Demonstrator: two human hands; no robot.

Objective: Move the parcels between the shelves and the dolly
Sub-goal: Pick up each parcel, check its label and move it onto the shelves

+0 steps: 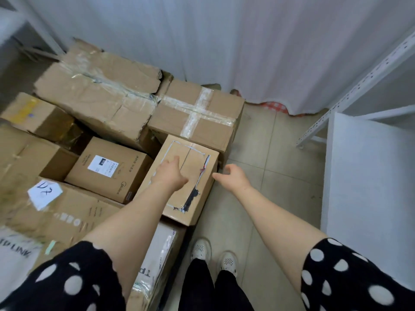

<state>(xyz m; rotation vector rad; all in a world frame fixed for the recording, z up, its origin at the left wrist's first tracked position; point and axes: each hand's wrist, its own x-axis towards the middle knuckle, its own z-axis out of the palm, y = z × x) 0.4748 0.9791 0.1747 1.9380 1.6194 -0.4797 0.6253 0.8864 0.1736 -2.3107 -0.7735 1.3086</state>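
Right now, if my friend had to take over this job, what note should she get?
Left grip: open, reaching over the top of the small torn-label box.
Right grip: open, beside that box's right edge, holding nothing.
The box sits at the corner of the parcel pile; the white shelf stands to the right.
Done: nothing lifted yet.
Left: grasp the box, lift it, move it.
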